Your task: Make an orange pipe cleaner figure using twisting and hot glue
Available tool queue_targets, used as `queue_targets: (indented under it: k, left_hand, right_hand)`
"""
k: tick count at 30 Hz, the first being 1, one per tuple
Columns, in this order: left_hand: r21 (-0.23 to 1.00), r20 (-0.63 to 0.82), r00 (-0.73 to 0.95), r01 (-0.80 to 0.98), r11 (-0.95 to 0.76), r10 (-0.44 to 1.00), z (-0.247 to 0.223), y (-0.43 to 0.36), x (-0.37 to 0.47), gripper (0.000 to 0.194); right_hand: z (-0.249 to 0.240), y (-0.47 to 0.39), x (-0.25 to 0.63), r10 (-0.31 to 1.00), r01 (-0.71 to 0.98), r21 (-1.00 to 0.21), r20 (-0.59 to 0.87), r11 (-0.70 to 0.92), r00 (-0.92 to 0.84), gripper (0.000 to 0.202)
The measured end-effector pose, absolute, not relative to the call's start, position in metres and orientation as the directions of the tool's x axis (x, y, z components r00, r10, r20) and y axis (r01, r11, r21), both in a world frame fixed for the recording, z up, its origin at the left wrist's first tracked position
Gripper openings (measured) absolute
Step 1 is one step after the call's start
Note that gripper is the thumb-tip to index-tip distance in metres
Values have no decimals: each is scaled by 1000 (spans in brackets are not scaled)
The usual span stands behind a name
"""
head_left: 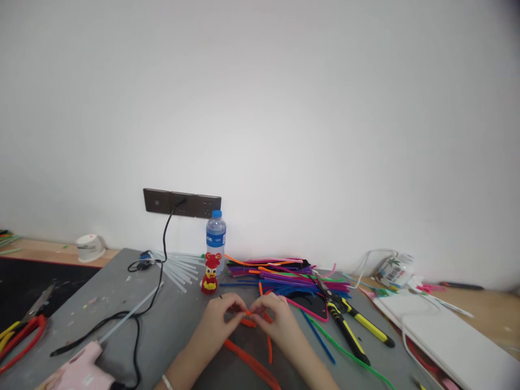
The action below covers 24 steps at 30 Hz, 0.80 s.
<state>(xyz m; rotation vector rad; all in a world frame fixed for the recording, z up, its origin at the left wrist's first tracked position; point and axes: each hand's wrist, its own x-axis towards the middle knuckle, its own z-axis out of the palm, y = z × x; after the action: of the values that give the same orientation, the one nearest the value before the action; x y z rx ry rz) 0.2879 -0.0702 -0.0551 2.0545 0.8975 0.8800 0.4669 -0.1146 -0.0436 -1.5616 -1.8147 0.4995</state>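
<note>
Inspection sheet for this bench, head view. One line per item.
Surface: grey table top, scattered light specks.
Things in hand: short orange pipe cleaner at the fingertips; longer orange strips between the forearms.
Clutter: pipe-cleaner pile, yellow-black pliers, red figure before a bottle, pink glue gun, fanned translucent sticks.
Hands: left hand and right hand close together, both pinching the short orange piece.
Cables: black cable from the socket panel, looping over the table.
Surroundings: white wall behind; other people, nothing seen.
</note>
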Motion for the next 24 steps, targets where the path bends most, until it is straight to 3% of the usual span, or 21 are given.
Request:
queue_targets:
  k: [4, 9, 12, 15, 18, 24]
  left_hand:
    - [748, 223, 523, 449, -488, 823, -63, -70, 287, 30]
    - [551, 176, 552, 631, -546, 815, -68, -75, 291, 13]
    - [522, 192, 553, 642, -562, 810, -67, -77, 294, 12]
    - [578, 247, 538, 586, -568, 806, -62, -77, 295, 13]
    - [709, 271, 516, 464, -530, 813, -56, -76, 293, 15]
    - [950, 132, 488, 186, -251, 863, -55, -71, 294, 9]
  right_hand:
    - [-47, -112, 470, 978, 718, -682, 208, 140, 8, 8]
    - [-51, -107, 471, 970, 594, -789, 234, 154, 59, 10]
    - [-50, -105, 473, 985, 443, -889, 160, 118, 59, 19]
    - [-46, -105, 477, 995, 289, -956, 79, 58, 60, 28]
    - [-39, -107, 478, 999, 149, -989, 26, 21, 32, 36]
    - [-36, -110, 474, 999, 15, -1000, -28, -27, -21, 37]
